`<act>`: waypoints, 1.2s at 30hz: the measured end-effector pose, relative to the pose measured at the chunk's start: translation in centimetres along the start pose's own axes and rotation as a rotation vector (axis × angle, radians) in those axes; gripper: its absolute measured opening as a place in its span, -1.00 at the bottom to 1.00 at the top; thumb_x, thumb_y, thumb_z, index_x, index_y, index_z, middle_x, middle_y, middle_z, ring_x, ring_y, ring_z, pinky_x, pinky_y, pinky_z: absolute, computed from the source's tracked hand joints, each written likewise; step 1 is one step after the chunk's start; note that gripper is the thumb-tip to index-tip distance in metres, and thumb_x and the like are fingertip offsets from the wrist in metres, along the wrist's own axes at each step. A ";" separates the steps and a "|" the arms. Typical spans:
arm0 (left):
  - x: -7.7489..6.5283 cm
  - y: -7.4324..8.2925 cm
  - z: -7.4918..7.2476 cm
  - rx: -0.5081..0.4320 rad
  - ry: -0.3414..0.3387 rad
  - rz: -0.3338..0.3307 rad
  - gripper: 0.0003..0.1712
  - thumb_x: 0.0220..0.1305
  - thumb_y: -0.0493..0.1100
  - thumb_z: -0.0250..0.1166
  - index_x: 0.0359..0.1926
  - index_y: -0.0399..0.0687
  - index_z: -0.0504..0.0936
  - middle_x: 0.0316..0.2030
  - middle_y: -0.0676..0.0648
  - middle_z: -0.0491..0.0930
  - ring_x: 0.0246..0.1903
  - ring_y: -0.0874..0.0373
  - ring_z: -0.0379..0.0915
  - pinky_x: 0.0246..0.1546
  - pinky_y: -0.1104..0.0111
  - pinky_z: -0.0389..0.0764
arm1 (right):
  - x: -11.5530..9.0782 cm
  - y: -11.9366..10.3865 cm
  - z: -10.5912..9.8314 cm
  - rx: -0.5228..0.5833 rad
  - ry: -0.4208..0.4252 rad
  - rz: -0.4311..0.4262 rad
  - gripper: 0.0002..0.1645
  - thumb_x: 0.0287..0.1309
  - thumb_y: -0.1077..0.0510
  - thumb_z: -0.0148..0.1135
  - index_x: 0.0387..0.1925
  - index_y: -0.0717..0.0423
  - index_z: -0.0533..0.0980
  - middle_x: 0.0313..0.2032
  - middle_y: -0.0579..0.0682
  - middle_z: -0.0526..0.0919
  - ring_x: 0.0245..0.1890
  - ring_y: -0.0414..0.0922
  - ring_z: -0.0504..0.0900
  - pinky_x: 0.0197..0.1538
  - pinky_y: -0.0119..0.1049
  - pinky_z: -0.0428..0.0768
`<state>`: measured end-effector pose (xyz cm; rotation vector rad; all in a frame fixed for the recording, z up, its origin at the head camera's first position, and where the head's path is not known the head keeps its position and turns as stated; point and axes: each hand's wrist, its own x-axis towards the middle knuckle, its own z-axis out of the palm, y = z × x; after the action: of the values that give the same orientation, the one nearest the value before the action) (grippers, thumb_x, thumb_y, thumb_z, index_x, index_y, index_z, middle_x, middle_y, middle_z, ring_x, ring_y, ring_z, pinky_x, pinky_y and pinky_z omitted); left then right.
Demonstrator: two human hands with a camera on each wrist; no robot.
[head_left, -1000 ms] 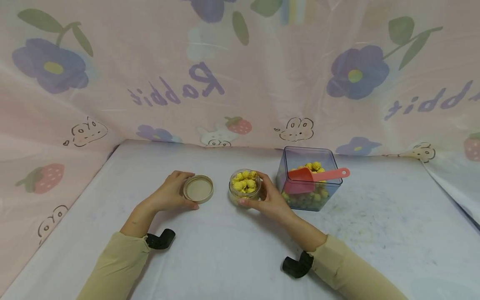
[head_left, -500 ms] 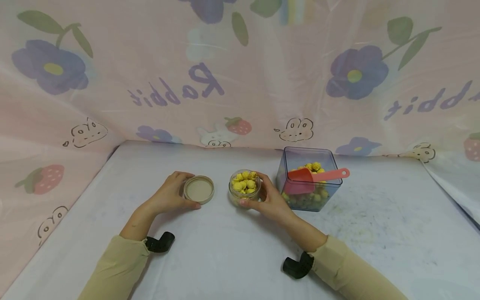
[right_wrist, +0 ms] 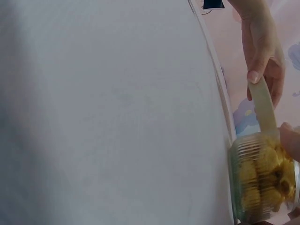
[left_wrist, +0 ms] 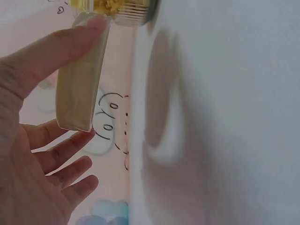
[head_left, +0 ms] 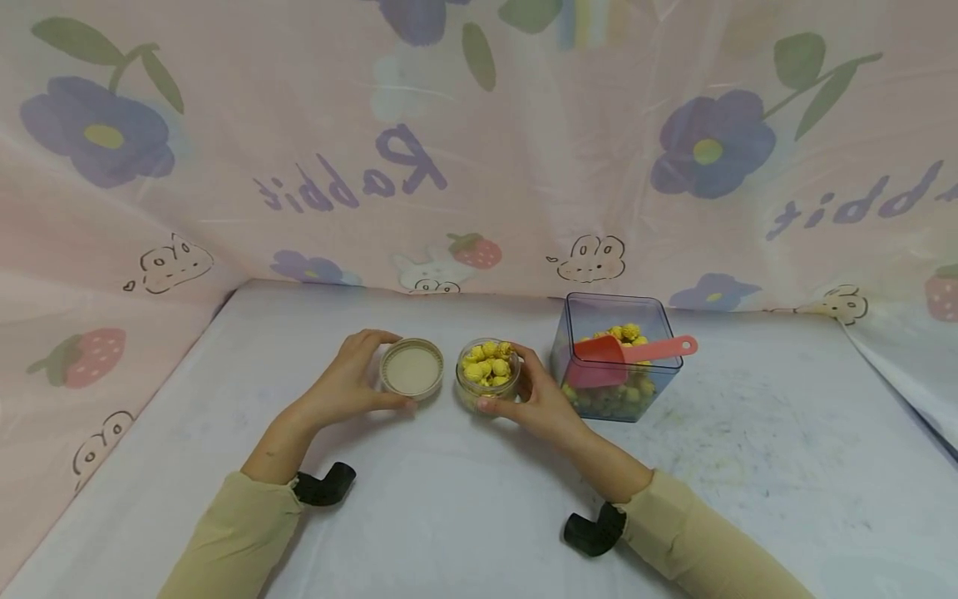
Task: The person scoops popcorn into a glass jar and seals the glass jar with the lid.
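Note:
My left hand (head_left: 344,378) pinches a round beige lid (head_left: 412,368) by its rim, thumb on the near side and fingers on the far side. In the left wrist view the lid (left_wrist: 79,84) is held above the table, its shadow below it. Just right of the lid stands a clear ribbed glass jar (head_left: 470,396), filled with yellow popcorn (head_left: 488,363). My right hand (head_left: 545,403) grips this jar from the right side. The right wrist view shows the jar (right_wrist: 258,178) upright on the table, with my right thumb (right_wrist: 290,140) against it.
A square bluish clear bin (head_left: 617,403) with more popcorn stands behind my right hand. A red scoop (head_left: 599,349) lies in it, its handle reaching over the right rim. Patterned cloth (head_left: 494,166) rises behind the white tabletop (head_left: 449,516).
My left hand has moved the lid to the right and slightly away from me, closer to the jar. The right hand and the jar have stayed in place.

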<state>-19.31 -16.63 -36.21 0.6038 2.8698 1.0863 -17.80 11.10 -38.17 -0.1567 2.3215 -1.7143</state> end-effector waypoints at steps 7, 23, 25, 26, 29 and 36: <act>0.2 1.1 -0.1 -0.007 0.007 0.030 -0.01 -0.22 -0.06 0.62 0.23 -0.23 0.33 0.24 -0.23 0.31 0.33 -0.18 0.03 0.31 -0.15 0.13 | 0.1 0.1 0.0 0.013 -0.005 -0.022 0.02 0.00 0.15 0.46 0.41 0.03 0.08 0.45 0.25 0.04 0.45 0.19 0.02 0.44 0.07 0.08; 0.6 2.0 0.1 -0.012 0.063 0.106 -0.05 -0.23 -0.12 0.61 0.23 -0.22 0.38 0.15 -0.21 0.41 0.21 -0.13 0.24 0.22 -0.08 0.29 | 0.0 0.1 0.0 0.007 -0.003 -0.051 0.01 0.01 0.17 0.45 0.41 0.06 0.09 0.45 0.24 0.05 0.45 0.18 0.03 0.44 0.06 0.09; 0.6 2.1 0.1 -0.029 0.077 0.113 -0.05 -0.24 -0.14 0.62 0.24 -0.20 0.38 0.13 -0.19 0.42 0.17 -0.11 0.30 0.20 -0.05 0.34 | 0.0 0.2 0.0 0.007 -0.004 -0.054 0.00 0.01 0.17 0.45 0.41 0.05 0.09 0.45 0.24 0.05 0.45 0.18 0.03 0.43 0.06 0.09; 0.6 2.1 0.1 -0.044 0.082 0.116 -0.05 -0.24 -0.15 0.62 0.24 -0.19 0.39 0.13 -0.18 0.42 0.16 -0.09 0.32 0.20 -0.03 0.36 | 0.0 0.2 0.0 0.008 -0.004 -0.057 0.00 0.01 0.17 0.45 0.41 0.06 0.10 0.45 0.24 0.06 0.45 0.17 0.04 0.43 0.06 0.09; 0.7 2.1 0.2 -0.108 0.083 0.118 -0.05 -0.24 -0.20 0.62 0.23 -0.19 0.39 0.11 -0.16 0.41 0.17 -0.05 0.34 0.24 0.05 0.38 | 0.0 0.2 0.0 0.009 -0.001 -0.061 0.01 0.00 0.17 0.46 0.40 0.06 0.10 0.44 0.23 0.07 0.44 0.17 0.05 0.43 0.06 0.10; 0.8 1.9 0.4 -0.271 0.057 0.121 -0.04 -0.19 -0.25 0.60 0.27 -0.22 0.32 0.15 -0.17 0.37 0.22 -0.05 0.30 0.31 0.08 0.33 | -0.1 0.2 0.1 0.022 0.001 -0.069 0.01 -0.01 0.20 0.46 0.40 0.07 0.10 0.44 0.24 0.08 0.45 0.16 0.04 0.44 0.05 0.09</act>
<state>-19.31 -14.78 -35.23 0.7453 2.6911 1.4996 -17.71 11.05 -38.35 -0.2349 2.3228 -1.7715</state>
